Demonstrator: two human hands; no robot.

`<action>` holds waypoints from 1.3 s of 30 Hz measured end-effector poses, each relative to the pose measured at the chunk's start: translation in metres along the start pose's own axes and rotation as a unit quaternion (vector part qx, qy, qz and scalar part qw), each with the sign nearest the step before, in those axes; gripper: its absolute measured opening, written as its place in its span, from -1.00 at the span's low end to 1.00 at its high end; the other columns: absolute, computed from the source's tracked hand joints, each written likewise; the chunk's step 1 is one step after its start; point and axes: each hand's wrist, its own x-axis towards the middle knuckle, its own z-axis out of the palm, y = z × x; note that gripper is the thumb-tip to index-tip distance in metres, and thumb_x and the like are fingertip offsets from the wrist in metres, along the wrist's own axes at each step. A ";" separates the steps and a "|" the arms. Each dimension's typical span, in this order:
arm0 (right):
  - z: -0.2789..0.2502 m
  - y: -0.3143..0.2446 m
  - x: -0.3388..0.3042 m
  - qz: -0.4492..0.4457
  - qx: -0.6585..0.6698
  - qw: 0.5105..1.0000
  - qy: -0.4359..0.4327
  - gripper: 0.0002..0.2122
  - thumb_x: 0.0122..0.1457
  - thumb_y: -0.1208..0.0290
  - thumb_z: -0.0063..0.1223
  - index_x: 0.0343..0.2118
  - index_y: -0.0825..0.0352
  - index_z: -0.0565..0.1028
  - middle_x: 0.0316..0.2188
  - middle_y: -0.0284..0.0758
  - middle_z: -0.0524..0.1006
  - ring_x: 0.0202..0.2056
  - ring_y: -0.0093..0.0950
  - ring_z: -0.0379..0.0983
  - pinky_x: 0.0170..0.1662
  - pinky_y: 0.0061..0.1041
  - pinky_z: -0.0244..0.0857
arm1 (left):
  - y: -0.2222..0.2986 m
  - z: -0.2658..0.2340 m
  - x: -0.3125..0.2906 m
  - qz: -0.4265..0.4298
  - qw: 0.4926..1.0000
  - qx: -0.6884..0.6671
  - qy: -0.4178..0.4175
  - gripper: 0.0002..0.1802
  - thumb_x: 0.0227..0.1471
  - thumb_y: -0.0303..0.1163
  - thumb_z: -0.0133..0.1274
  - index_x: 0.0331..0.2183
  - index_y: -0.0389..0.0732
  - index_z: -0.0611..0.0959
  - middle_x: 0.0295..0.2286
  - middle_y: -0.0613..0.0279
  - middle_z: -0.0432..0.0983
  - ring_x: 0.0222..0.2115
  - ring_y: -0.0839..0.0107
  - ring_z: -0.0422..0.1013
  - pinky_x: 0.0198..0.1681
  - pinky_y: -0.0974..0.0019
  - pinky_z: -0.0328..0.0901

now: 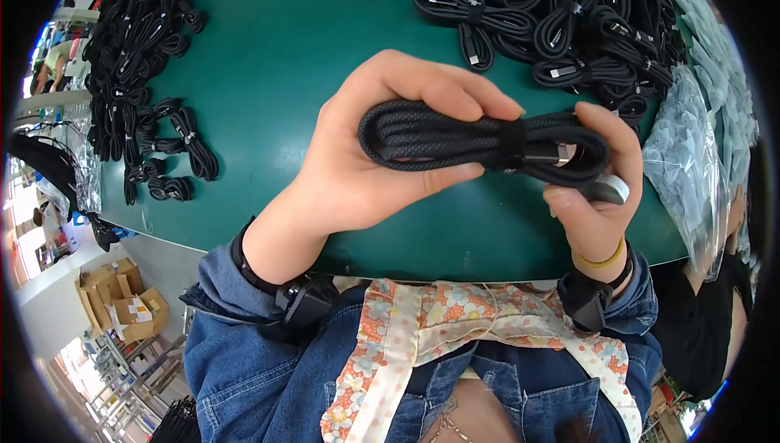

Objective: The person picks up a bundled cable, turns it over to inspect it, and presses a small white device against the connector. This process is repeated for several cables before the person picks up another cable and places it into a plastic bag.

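Above the green table, a black braided cable (439, 138), coiled into a long bundle, is held between both my hands. A dark band wraps its middle, and a metal-tipped plug (552, 153) lies inside the right loop. My left hand (349, 151) is closed round the left part, fingers over the top and thumb along the lower side. At the right end, the fingers and thumb of my right hand (605, 216) curl about the loop. A small grey piece with a whitish end (609, 190) sits by that thumb; its kind is unclear.
Bundled black cables (569, 21) are heaped at the far right of the green table (268, 61); another heap (138, 61) runs down the left side. Clear plastic bags (691, 159) lie along the right edge. Cardboard boxes (130, 305) stand lower left. A person in dark clothes (707, 321) is at right.
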 end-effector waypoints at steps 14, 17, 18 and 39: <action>-0.008 0.001 0.009 0.102 -0.127 0.987 -0.014 -0.79 -0.11 0.46 0.08 -0.37 0.38 0.42 -0.53 -0.41 0.38 -0.50 -0.71 0.27 -0.46 -0.73 0.17 | 0.009 0.007 -0.017 -0.168 0.972 0.084 0.138 -0.57 -0.28 -0.34 0.12 -0.36 -0.31 0.31 -0.48 0.12 0.38 -0.54 0.40 0.36 -0.46 0.46 0.25; -0.005 0.011 0.012 0.120 -0.075 0.990 -0.016 -0.79 -0.08 0.36 0.05 -0.43 0.39 0.42 -0.54 -0.40 0.40 -0.53 -0.67 0.27 -0.45 -0.68 0.19 | 0.007 0.002 -0.014 -0.200 0.964 0.119 0.129 -0.56 -0.20 -0.20 0.06 -0.37 -0.32 0.32 -0.52 0.17 0.36 -0.58 0.42 0.34 -0.50 0.47 0.23; -0.007 0.011 0.011 0.135 -0.043 0.990 -0.023 -0.78 -0.07 0.31 0.03 -0.46 0.39 0.43 -0.55 -0.40 0.41 -0.54 -0.66 0.28 -0.45 -0.66 0.19 | 0.004 0.004 -0.011 -0.212 0.962 0.117 0.126 -0.58 -0.16 -0.18 0.01 -0.36 -0.32 0.32 -0.52 0.18 0.36 -0.58 0.43 0.34 -0.51 0.47 0.23; -0.021 0.002 -0.048 0.156 -0.026 0.955 0.252 -0.82 0.07 0.32 -0.18 -0.59 0.29 0.30 -0.77 -0.51 0.25 -0.69 -0.76 0.11 -0.65 -0.75 0.00 | 0.100 -0.046 -0.078 0.007 0.648 0.751 0.124 -0.41 -0.24 0.09 -0.02 -0.22 -0.13 0.43 -0.22 -0.03 0.28 -0.24 0.07 0.26 -0.17 0.11 0.17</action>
